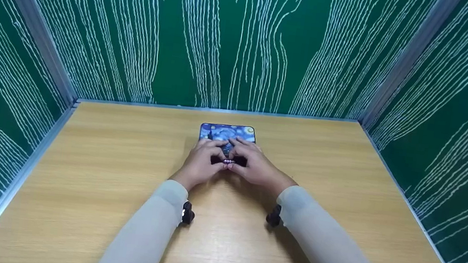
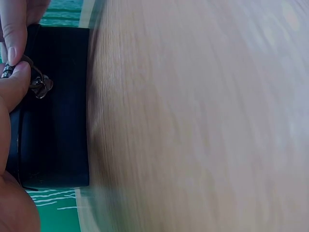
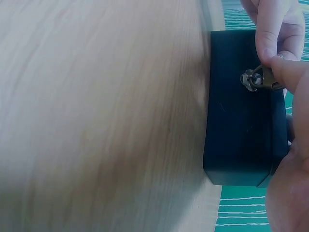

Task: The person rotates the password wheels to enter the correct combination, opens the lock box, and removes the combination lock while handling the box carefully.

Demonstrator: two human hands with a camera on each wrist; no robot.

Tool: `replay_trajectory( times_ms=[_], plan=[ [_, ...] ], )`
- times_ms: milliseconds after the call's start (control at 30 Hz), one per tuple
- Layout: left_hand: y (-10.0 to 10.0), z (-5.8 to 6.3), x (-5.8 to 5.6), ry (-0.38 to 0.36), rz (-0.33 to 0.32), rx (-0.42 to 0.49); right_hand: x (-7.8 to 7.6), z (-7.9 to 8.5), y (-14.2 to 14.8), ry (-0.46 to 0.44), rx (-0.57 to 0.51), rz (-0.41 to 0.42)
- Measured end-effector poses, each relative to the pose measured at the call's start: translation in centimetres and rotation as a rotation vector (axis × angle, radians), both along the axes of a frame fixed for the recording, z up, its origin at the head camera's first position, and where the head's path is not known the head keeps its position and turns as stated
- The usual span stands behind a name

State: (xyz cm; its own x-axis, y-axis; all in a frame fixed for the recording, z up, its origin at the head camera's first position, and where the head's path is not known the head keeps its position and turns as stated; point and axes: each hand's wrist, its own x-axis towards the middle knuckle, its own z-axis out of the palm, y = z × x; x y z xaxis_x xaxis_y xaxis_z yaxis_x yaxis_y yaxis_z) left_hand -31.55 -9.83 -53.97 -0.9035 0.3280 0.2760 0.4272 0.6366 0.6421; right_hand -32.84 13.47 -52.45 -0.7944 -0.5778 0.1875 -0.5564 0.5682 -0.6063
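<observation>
Pinching the padlock [image 3: 270, 80] at the near side of the box [image 3: 236, 135], left hand [image 1: 203, 160] and right hand [image 1: 254, 164] meet; lid [image 1: 228, 131] closed, clasp [image 3: 247, 82] seemingly not yet freed

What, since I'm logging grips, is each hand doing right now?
Left hand: closed, pinching the small padlock.
Right hand: closed, pinching the same padlock from the other side.
</observation>
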Motion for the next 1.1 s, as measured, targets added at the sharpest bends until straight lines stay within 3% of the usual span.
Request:
replay_trajectory(
  times_ms=[800, 1100],
  plan=[
    [0.07, 0.22, 0.14, -0.02, 0.005, 0.007, -0.04, -0.06, -0.05, 0.018, 0.002, 0.005],
    [0.12, 0.27, 0.24, -0.056, 0.026, -0.008, 0.03, 0.12, -0.07, -0.022, 0.008, -0.013]
  ],
)
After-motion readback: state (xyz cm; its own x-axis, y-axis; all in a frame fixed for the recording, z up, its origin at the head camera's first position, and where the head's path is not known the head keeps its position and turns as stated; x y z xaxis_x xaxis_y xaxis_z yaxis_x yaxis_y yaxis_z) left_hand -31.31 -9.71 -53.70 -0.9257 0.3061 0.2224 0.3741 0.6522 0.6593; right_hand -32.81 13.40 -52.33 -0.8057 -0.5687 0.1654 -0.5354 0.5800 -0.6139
